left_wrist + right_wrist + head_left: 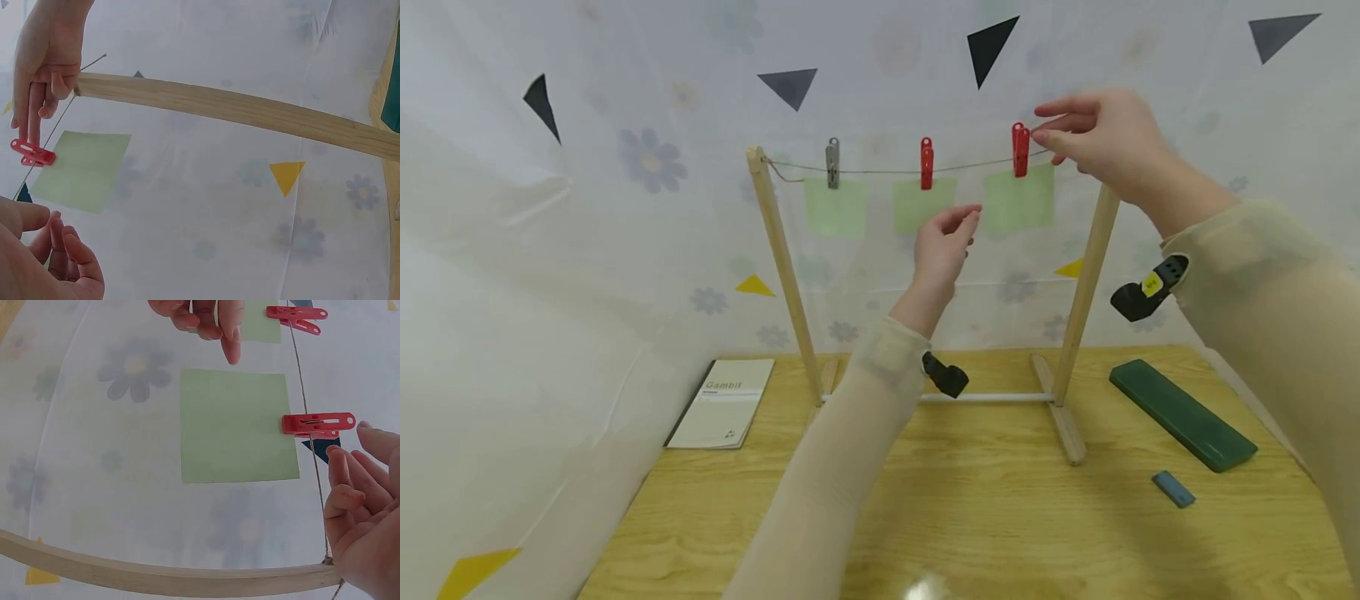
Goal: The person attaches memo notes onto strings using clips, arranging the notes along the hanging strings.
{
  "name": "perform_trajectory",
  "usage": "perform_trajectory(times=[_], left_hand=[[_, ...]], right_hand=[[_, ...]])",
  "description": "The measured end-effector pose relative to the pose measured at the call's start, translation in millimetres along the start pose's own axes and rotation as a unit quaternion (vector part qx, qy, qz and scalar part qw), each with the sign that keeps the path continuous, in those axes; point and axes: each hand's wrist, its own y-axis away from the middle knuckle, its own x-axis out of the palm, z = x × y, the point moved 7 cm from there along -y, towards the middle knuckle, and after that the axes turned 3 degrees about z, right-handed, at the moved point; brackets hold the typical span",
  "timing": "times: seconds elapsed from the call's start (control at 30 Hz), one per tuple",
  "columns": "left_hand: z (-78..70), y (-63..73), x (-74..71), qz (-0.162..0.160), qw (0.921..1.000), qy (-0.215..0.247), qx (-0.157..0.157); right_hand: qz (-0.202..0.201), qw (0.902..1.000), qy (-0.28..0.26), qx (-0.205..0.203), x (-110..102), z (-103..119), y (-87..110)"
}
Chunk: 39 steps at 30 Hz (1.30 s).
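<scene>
Three pale green paper squares hang from a thin string, each under a clothespin. The right-hand paper is clipped by a red clothespin. Close beside that pin's upper end is my right hand, thumb and fingers parted with nothing between them. My left hand hovers in front of the gap between the middle paper and the right-hand one, fingers loosely bent and holding nothing. Another red clothespin grips the middle paper; a grey clothespin grips the left-hand paper.
The string runs between two wooden posts, left and right, joined low by a white rod. On the wooden table lie a notebook at left, and a green long case and small blue block at right.
</scene>
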Motion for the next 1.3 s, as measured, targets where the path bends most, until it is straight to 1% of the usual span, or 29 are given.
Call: perform_trajectory(times=[0.2,0.33,0.4,0.5,0.63,0.8,1.0,1.17,1.3], left_hand=[[0.5,3.1,-9.1,0.010,0.9999,0.003,0.013],[1.8,5.3,-18.1,0.008,0.9997,0.001,0.025],[3.3,6.8,-22.7,0.008,0.9996,-0.002,0.029],[5.6,9.7,-28.9,0.011,0.9993,-0.001,0.035],[10.0,16.3,-37.6,0.015,0.9993,-0.006,0.034],[20.5,26.6,-51.3,0.021,0.9993,-0.024,0.020],[33.7,34.3,-64.8,0.022,0.9987,-0.042,0.019],[46.7,42.4,-76.5,0.014,0.9981,-0.059,0.011],[59.1,47.6,-85.5,0.016,0.9972,-0.072,0.009]], right_hand=[[-0.020,0.9977,-0.064,-0.011,-2.9,-0.4,4.8],[-0.037,0.9906,-0.130,-0.022,-1.5,-2.1,10.5],[-0.043,0.9863,-0.155,-0.037,-0.9,-3.0,14.7],[-0.048,0.9817,-0.175,-0.057,0.0,-5.9,21.8],[-0.044,0.9790,-0.186,-0.071,3.8,-13.4,31.3],[-0.038,0.9792,-0.183,-0.080,16.7,-24.6,42.6],[-0.034,0.9799,-0.177,-0.085,33.4,-37.6,51.9],[-0.022,0.9873,-0.135,-0.081,49.7,-52.9,59.5],[-0.016,0.9930,-0.093,-0.071,61.5,-67.2,66.4]])
